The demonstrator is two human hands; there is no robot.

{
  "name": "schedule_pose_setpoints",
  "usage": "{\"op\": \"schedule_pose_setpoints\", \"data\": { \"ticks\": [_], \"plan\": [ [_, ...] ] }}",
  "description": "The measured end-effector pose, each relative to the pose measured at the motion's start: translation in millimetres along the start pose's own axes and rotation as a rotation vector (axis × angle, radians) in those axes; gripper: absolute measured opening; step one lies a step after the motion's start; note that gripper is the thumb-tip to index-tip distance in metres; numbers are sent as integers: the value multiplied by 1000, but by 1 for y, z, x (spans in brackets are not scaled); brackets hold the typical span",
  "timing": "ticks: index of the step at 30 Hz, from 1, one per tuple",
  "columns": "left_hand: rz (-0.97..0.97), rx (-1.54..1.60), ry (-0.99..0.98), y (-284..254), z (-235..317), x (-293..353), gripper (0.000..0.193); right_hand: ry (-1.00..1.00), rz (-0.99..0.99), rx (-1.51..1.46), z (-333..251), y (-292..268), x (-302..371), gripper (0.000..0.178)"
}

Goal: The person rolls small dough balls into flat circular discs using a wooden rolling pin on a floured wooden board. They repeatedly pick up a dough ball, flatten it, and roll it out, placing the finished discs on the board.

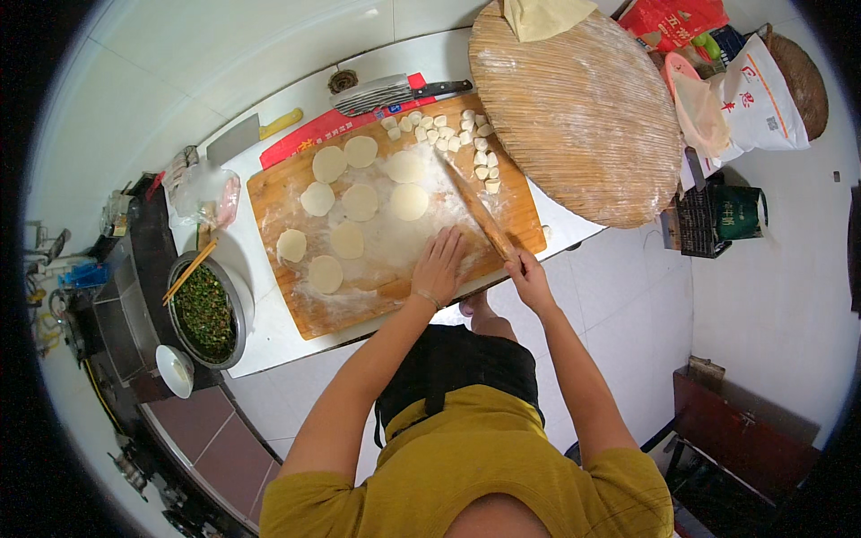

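Observation:
My right hand (530,278) is closed round the near end of a wooden rolling pin (477,210), which lies slanted over the right part of a floured wooden board (268,195). Fingers stretched out, my left hand (438,264) rests on the board's near edge, left of the pin. Whether anything lies beneath its palm is hidden. Several flat round dough wrappers, one a pale disc (410,202) near the middle, are spread across the left and centre. Small cut dough pieces (446,134) cluster at the far right of the board.
Left of the board stands a bowl of chopped green filling (204,314) with chopsticks (190,271) across it, beside a small white bowl (175,370). A cleaver (235,139) and a black-handled knife (381,94) lie behind. A large round woven tray (574,108) overlaps the right.

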State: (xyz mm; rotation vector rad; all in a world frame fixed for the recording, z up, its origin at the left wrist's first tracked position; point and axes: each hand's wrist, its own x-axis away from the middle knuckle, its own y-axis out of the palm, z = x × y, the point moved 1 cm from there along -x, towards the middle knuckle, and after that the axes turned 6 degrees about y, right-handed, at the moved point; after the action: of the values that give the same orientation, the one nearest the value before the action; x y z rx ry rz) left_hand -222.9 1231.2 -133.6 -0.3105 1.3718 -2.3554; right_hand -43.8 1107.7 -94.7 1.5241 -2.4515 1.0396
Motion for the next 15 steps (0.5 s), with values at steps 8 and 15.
{"op": "schedule_pose_setpoints", "data": {
  "ticks": [8,15],
  "plan": [
    [252,15,-259,-10,-14,63,82,-399,-29,576,-29,12,-7,31],
    [109,-55,-211,-33,-61,61,78,-533,100,743,-49,46,-34,44]
  ]
}}
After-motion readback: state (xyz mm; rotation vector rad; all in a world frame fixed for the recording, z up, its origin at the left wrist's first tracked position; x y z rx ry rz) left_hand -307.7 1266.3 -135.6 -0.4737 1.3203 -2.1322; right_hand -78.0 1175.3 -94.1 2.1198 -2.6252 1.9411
